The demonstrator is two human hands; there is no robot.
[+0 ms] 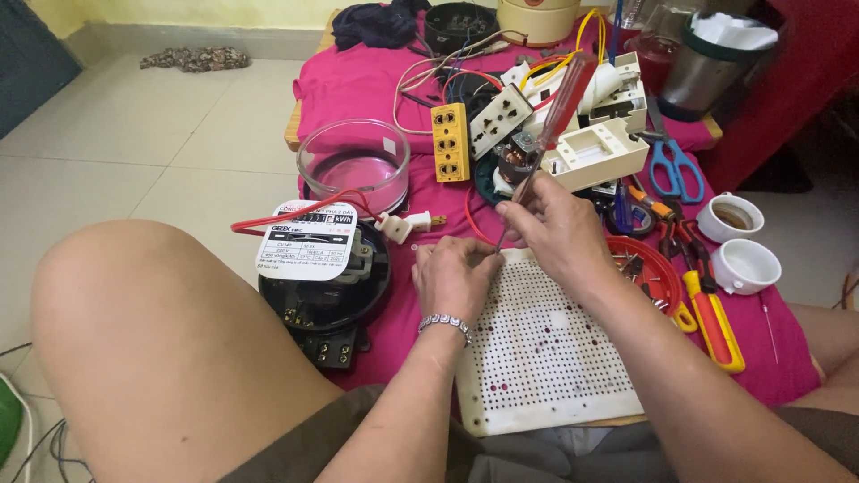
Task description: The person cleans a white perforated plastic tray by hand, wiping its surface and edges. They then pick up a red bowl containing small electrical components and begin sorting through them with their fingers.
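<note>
My right hand (557, 234) grips a screwdriver with a clear red handle (565, 97), its shaft slanting down to the top edge of a white perforated board (546, 353). My left hand (454, 277), with a beaded bracelet on the wrist, pinches the board's top left edge right at the screwdriver tip. The board lies on a pink cloth (358, 80) over a low table. What sits under the tip is hidden by my fingers.
A black electric meter (324, 286) with red wire lies left of the board, a clear round bowl (353, 161) behind it. A yellow socket strip (450, 141), white socket parts, blue scissors (671, 165), pliers, a red screw tray (649, 268) and two cups (743, 264) crowd the right. My bare knee (152, 340) fills the lower left.
</note>
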